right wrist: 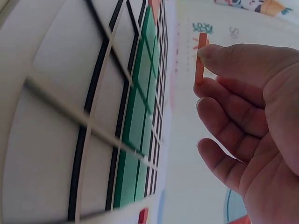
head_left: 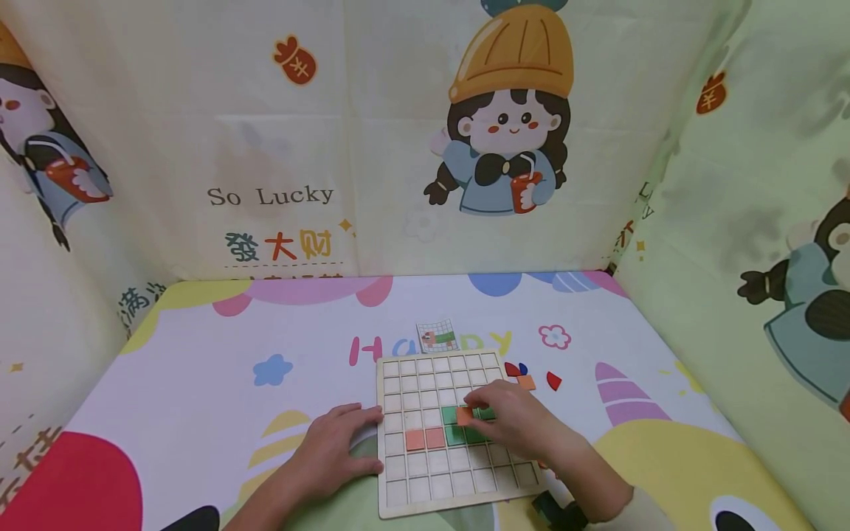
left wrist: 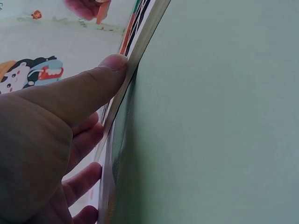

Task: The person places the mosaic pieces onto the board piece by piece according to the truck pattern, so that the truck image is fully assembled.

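A light wooden grid board (head_left: pixel 381 487) lies on the patterned cloth. My left hand (head_left: pixel 332 451) rests along its left edge, with the thumb (left wrist: pixel 114 63) touching the frame's side and the fingers spread farther up. Between thumb and fingertips, my right hand (head_left: pixel 518 420) pinches an orange square tile (right wrist: pixel 200 58), held above the grid over the green tiles (head_left: pixel 455 435). The other fingers of that hand are loosely bent. Two salmon-pink tiles (head_left: pixel 425 439) sit in cells left of the green ones. Part of the green group is hidden behind my right hand.
Beyond the board lies a small picture card (head_left: pixel 437 336) with a gridded coloured pattern. Past the board's far right corner are a loose orange tile (head_left: pixel 526 382), red pieces (head_left: pixel 554 380) and a blue piece (head_left: pixel 523 368). Printed cloth walls (head_left: pixel 392 147) enclose the table.
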`<state>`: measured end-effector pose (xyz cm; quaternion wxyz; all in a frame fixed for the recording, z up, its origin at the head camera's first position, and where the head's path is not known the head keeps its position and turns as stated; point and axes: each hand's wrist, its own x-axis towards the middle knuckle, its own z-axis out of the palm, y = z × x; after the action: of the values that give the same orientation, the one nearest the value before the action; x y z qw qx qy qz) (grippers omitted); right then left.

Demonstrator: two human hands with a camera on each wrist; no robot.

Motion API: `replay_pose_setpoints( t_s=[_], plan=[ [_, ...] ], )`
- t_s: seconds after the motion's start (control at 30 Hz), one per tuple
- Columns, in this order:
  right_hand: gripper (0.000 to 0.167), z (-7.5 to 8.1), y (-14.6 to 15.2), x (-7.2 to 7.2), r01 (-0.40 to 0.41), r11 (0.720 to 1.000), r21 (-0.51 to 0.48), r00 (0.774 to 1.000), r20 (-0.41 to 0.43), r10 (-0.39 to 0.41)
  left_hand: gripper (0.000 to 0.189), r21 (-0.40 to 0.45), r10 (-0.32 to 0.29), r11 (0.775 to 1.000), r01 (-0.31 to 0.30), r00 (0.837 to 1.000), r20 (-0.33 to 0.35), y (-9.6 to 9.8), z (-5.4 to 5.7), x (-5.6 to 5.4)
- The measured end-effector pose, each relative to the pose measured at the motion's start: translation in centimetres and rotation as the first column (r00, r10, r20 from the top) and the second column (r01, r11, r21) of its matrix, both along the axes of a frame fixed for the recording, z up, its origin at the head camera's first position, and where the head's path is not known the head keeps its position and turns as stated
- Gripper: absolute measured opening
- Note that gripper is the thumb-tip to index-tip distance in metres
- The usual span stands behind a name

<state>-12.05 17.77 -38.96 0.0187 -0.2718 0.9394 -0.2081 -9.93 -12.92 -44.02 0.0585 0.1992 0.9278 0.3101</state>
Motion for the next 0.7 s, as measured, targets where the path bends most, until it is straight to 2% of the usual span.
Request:
replay_pose_setpoints(
  t_s=[0.33,0.7],
  plan=[
    [0.023,0.2,-1.9,-0.1,-0.062,0.998,0.012,0.998,-0.007,0.062,0.064,-0.003,0.004,1.0,-0.004,1.0,0.005,0.0,0.1,0.0],
    [0.025,-0.2,-4.0,-0.1,-0.089,0.995,0.041,0.995,0.045,0.087,0.065,-0.013,0.006,1.0,-0.006,1.0,0.009,0.0,0.0,-0.1]
  ],
)
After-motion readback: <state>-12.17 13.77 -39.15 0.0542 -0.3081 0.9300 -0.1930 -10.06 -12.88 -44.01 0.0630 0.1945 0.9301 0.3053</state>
